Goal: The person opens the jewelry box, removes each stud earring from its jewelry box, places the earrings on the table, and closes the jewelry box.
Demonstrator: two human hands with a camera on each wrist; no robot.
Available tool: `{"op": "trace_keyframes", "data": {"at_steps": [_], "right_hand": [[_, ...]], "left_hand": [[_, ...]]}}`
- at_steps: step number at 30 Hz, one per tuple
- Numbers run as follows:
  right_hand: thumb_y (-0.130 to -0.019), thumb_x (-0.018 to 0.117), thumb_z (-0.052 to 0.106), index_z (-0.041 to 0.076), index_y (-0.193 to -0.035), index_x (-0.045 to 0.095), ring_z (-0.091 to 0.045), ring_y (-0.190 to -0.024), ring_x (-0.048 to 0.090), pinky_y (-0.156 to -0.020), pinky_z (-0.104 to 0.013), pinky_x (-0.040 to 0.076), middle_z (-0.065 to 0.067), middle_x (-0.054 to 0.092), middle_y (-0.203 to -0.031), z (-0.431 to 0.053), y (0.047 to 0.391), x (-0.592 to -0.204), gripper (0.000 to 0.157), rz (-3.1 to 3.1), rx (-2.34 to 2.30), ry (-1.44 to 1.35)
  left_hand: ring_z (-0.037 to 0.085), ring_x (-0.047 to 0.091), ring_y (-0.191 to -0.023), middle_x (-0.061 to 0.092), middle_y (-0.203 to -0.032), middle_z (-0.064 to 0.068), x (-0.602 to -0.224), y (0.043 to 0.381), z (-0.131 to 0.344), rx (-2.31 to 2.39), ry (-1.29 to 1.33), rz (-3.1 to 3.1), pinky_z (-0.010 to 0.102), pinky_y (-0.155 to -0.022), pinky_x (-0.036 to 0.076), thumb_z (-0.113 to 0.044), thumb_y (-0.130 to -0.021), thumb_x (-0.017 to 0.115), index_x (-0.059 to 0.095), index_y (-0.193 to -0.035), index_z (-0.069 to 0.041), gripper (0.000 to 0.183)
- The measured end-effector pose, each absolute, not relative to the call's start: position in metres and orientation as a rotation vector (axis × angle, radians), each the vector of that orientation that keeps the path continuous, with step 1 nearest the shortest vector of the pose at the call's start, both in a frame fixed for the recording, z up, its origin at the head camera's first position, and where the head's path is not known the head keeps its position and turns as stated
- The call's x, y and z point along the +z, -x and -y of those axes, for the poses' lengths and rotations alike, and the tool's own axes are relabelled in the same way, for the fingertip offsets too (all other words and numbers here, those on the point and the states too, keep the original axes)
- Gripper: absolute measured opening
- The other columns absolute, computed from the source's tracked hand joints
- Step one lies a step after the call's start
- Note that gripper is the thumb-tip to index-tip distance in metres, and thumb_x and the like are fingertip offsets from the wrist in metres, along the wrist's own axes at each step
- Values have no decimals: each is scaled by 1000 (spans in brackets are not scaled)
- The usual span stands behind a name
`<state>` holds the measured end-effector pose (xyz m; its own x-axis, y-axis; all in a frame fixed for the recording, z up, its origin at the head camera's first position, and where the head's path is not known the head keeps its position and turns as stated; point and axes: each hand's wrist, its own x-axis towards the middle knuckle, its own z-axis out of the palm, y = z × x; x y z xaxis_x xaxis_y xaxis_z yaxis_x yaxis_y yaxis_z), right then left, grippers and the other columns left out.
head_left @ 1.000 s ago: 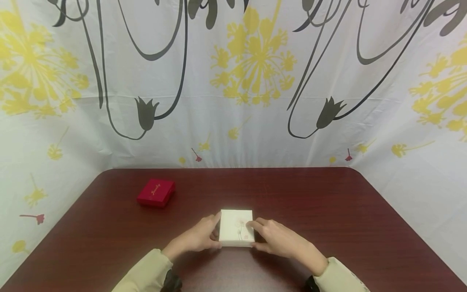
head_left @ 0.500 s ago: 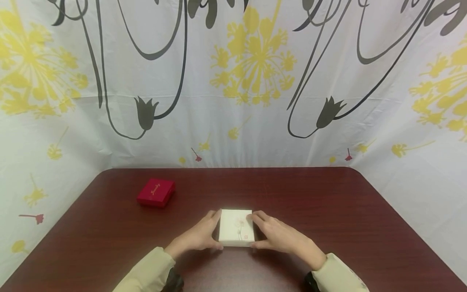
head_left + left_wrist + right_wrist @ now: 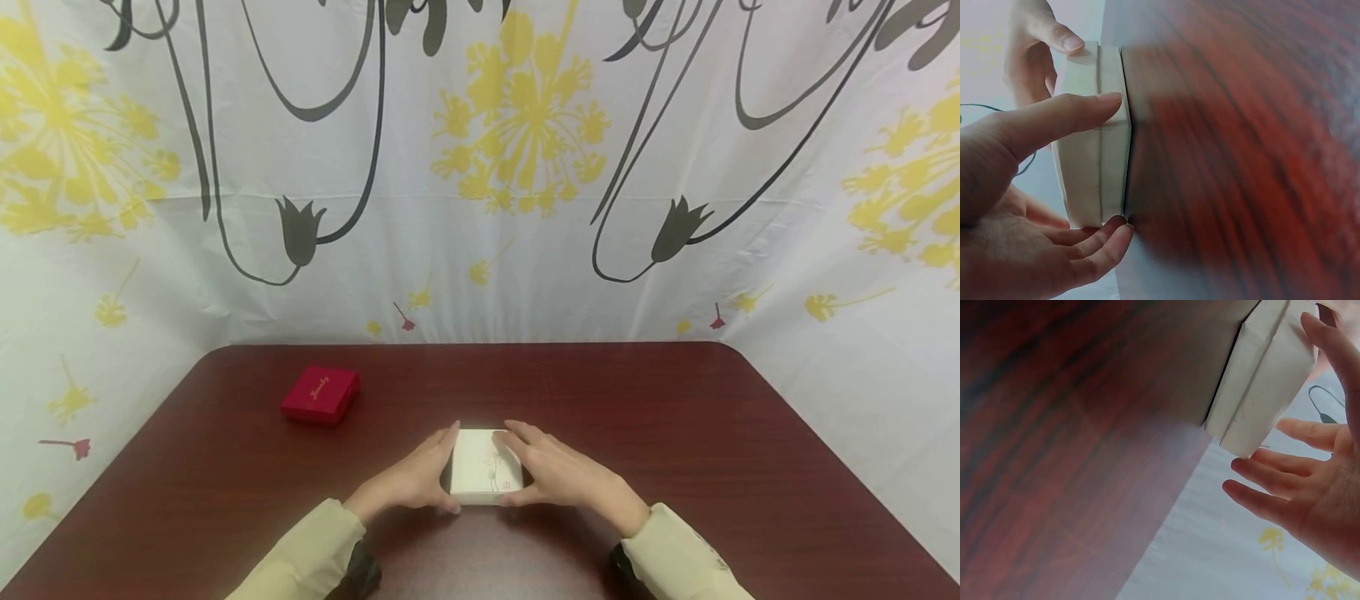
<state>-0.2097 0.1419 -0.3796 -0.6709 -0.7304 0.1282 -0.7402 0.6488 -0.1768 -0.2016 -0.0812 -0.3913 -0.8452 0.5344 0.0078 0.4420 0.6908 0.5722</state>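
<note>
A white lidded cardboard box [image 3: 480, 471] with a flower print on top sits on the table between both hands. My left hand [image 3: 408, 477] grips its left part. In the left wrist view, the thumb [image 3: 1085, 114] presses the near side across the lid seam [image 3: 1099, 162], and fingertips [image 3: 1124, 232] bend against the left side. My right hand [image 3: 566, 473] lies over the right part of the box. In the right wrist view, its thumb [image 3: 1329, 337] touches the near edge of the lid, while the fingers [image 3: 1272, 500] stretch out loosely and spread near the corner.
A red jewelry box [image 3: 321, 396] with gold lettering stands at the back left of the dark reddish wooden table [image 3: 637, 417]. A white curtain [image 3: 480, 308] with grey and yellow plant prints hangs behind and beside the table.
My right hand has moved left over the top of the box, its fingers reaching toward the far edge. My left fingers have shifted slightly farther along the left side. The box stays in place.
</note>
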Motion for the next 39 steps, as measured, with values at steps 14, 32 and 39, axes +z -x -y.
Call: {"op": "trace_keyframes", "data": {"at_steps": [14,32,39], "right_hand": [[-67,72,42,4,-125,44,-28,-106,47,-80,-39,46,-19,43,-123,-130,213,-378,75,2827,283,-1290],[-66,72,42,3,-125,44,-23,-101,47,-79,-37,45,-16,46,-120,-132,213,-379,76,2813,258,-1302],[-63,72,46,2,-121,47,-21,-92,50,-81,-33,43,-12,50,-109,-126,213,-378,77,2714,205,-1322]], "left_hand": [[37,32,-120,34,-127,28,-396,206,80,806,-817,-2749,45,-98,31,-11,-55,81,17,-133,15,103],[37,28,-122,32,-128,27,-398,205,81,815,-878,-2693,46,-99,28,-5,-54,77,14,-133,12,103],[36,28,-121,32,-128,26,-399,206,80,823,-889,-2691,46,-98,29,-7,-54,77,14,-134,11,103]]}}
